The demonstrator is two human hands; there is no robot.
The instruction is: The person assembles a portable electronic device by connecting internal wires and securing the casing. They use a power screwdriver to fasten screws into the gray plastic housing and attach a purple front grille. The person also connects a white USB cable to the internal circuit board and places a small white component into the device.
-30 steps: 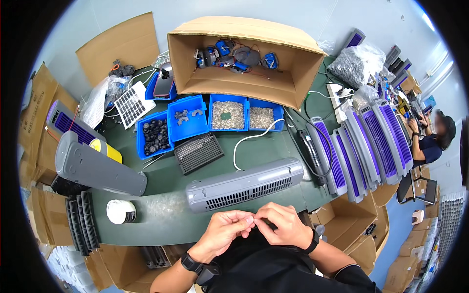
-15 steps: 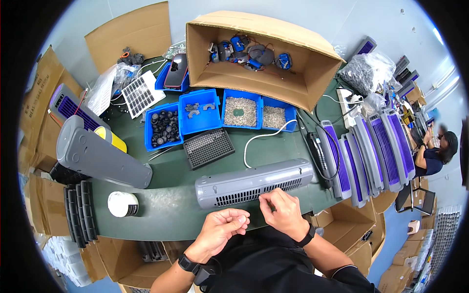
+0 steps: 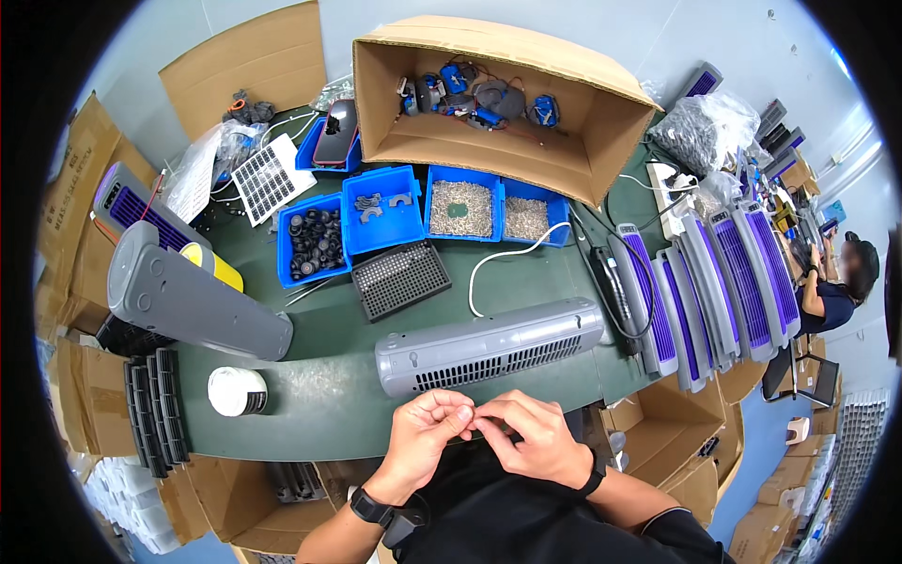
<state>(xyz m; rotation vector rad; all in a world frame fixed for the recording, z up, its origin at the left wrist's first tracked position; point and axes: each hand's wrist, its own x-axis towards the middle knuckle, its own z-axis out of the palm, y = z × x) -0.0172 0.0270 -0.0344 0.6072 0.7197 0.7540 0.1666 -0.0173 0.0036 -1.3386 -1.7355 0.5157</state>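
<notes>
My left hand (image 3: 425, 440) and my right hand (image 3: 534, 436) meet fingertip to fingertip over the near table edge. Both are closed in a pinch; whatever lies between the fingers is too small to make out. Just beyond them a grey slotted housing (image 3: 489, 346) lies on its side on the green table (image 3: 319, 414), its vent slots facing me. Neither hand visibly touches it. A black electric screwdriver (image 3: 606, 282) with a cable lies past the housing's right end.
Blue bins hold black round parts (image 3: 315, 242), grey clips (image 3: 371, 205) and small screws (image 3: 460, 209). A perforated black tray (image 3: 401, 280), a white tub (image 3: 237, 391) and a leaning grey housing (image 3: 197, 296) stand left. An open carton (image 3: 601, 155) holds motors. Purple-grilled units (image 3: 742, 273) line the right; a person sits beyond.
My hands were apart and have come together at the fingertips. The right hand has moved left and down, away from the housing's vents.
</notes>
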